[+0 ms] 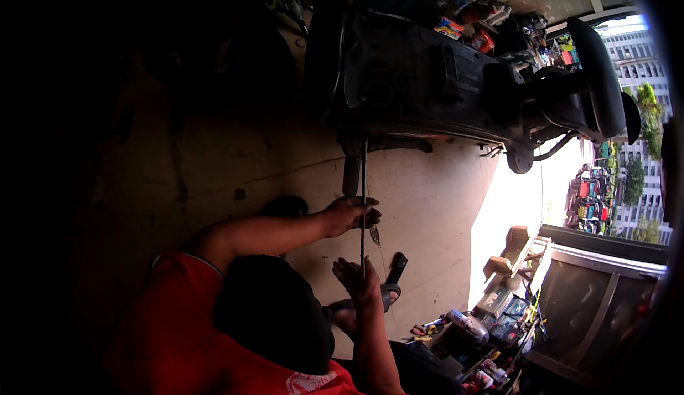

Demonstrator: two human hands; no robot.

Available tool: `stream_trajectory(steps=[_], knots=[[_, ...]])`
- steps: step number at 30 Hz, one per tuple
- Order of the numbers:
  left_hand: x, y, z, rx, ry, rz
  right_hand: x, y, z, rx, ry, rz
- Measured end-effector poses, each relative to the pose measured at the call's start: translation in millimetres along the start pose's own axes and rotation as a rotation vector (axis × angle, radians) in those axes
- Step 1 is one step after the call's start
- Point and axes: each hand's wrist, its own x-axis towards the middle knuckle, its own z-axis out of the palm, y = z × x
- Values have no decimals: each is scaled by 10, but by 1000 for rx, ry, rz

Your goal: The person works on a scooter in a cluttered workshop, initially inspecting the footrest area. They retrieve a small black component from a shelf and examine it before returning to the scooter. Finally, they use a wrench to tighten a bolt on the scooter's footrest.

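A long thin dark rod [364, 170] runs from the underside of a dark scooter [427, 74] down to my hands. My left hand [349, 214] is closed around its middle, with the fingers curled. At the rod's lower end is my right hand [358, 279], its thumb against the rod and its other fingers partly stretched to the left. The grip there is partly hidden. A small shiny piece [375, 235] shows just below my left hand; its kind is unclear. Beside the rod's upper part, a black pedal-like piece [351, 174] sticks out from the scooter.
My sandalled foot [349, 316] rests on the pale floor [434, 209], near a black elongated object [397, 268]. Tools, batteries [495, 301] and a spray can [468, 326] crowd the lower right. A wooden stool-like frame [519, 252] stands by the bright doorway. Deep shadow covers the left.
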Motion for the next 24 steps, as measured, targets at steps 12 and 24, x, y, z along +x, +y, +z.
stream_trajectory(steps=[12,24], knots=[[-55,45,0,-17,-31,25,-49,50,125,-142,-72,-107],[18,-20,-1,-55,-43,22,-195,8,226,-166,-159,-196]])
